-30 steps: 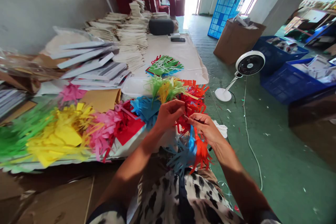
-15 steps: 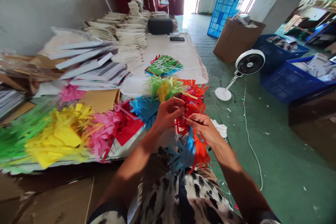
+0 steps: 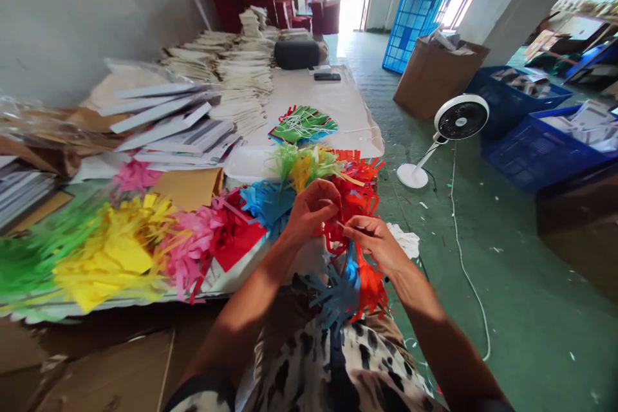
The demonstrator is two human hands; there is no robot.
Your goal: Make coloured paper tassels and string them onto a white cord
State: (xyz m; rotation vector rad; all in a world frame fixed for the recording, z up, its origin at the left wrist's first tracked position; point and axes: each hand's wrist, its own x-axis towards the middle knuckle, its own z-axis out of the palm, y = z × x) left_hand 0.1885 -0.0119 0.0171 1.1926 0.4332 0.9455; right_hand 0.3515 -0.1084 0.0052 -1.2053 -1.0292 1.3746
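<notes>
- Fringed paper bunch point(image 3: 355, 196), cut strips in red, orange, blue, yellow and green, held up beside the table edge
- Red fringe gripped between left hand point(image 3: 313, 209) and right hand point(image 3: 371, 244)
- Blue tail point(image 3: 335, 293) and orange tail point(image 3: 371, 290) dangle below

Seen from above, my left hand point(image 3: 313, 209) and my right hand point(image 3: 371, 246) pinch a red paper fringe point(image 3: 355, 199) over my lap. Yellow, pink and green paper fringes point(image 3: 113, 257) lie along the table point(image 3: 333, 103); right of it, a white fan point(image 3: 461, 119) stands on the green floor point(image 3: 521, 309).
</notes>
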